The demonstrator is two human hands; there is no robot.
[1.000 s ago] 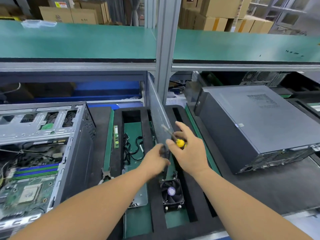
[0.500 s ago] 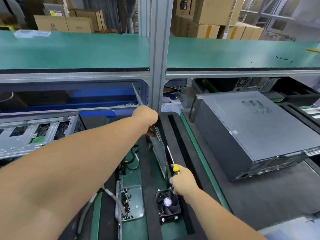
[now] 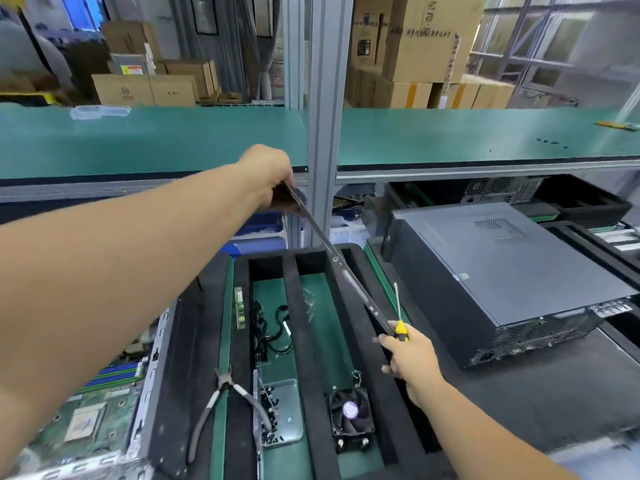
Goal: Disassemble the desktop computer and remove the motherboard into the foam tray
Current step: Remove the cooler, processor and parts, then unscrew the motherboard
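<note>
A grey metal side panel point(image 3: 349, 282) stands on edge over the black foam tray point(image 3: 310, 341), seen edge-on and tilted. My left hand point(image 3: 268, 174) grips its far upper end. My right hand point(image 3: 410, 356) holds its near lower end together with a yellow-handled screwdriver point(image 3: 400, 320), shaft pointing up. The open computer case point(image 3: 152, 386) lies at the lower left with the green motherboard point(image 3: 93, 410) inside. A black cooler fan point(image 3: 349, 414) lies in a tray slot.
Pliers point(image 3: 221, 403) lie on the tray's left rail. A clear dish of screws point(image 3: 277, 414), black cables point(image 3: 270, 327) and a memory stick point(image 3: 239, 308) sit in the tray. A closed black computer point(image 3: 491, 278) lies at right. A metal post point(image 3: 323, 116) and green shelf point(image 3: 152, 136) stand ahead.
My left hand has risen higher with the panel's far end, tilting the panel more steeply. My right hand stays at the near end. My view has lifted.
</note>
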